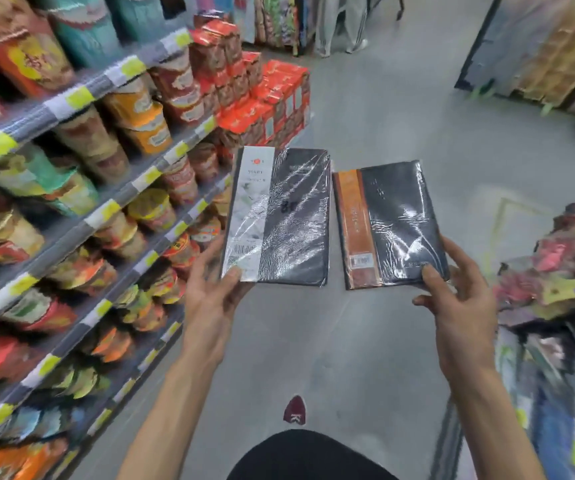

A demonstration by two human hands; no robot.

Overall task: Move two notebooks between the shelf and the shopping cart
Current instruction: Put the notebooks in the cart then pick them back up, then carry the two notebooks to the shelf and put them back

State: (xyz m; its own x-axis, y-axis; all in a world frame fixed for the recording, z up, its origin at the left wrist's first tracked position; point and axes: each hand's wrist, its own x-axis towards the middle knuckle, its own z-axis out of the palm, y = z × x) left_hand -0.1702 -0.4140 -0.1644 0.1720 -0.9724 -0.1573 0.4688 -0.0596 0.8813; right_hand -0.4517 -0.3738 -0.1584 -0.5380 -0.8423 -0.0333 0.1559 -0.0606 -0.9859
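Observation:
Two plastic-wrapped notebooks are held up side by side over the aisle floor. The left notebook is dark with a white band along its spine side; my left hand grips its lower left corner, thumb on the cover. The right notebook is dark with an orange-brown band; my right hand grips its lower right corner, thumb on the cover. The shelf runs along the left, filled with cup noodles. No shopping cart can be clearly made out.
Stacked red boxes stand at the far end of the shelf. Blurred colourful goods fill the right edge. Grey floor lies ahead, with my shoe below. Another display stands far right.

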